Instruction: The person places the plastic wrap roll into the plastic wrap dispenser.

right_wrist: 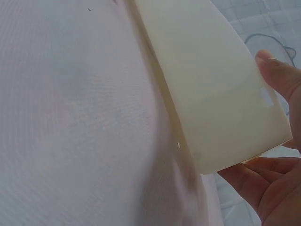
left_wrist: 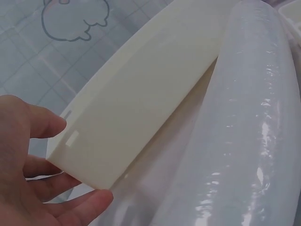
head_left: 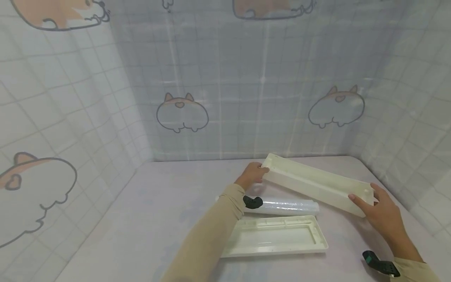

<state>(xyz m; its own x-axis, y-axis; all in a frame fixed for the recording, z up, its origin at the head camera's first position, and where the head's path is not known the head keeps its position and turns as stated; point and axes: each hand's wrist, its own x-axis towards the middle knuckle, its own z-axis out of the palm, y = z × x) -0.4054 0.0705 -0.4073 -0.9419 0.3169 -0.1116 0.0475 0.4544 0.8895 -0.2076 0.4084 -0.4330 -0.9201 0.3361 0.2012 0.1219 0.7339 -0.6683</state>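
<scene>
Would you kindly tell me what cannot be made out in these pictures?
- Head view: the left end of the shallow tray, hidden by the left sleeve.
- Left wrist view: the lower end of the shiny roll, cut off by the bottom edge.
- Right wrist view: the far end of the long box, cut off by the top edge.

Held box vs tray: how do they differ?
The box is gripped by the left hand and right hand; the tray lies ungripped on the table.
The box has deep walls; the tray is shallow.
Both are off-white and elongated.
</scene>
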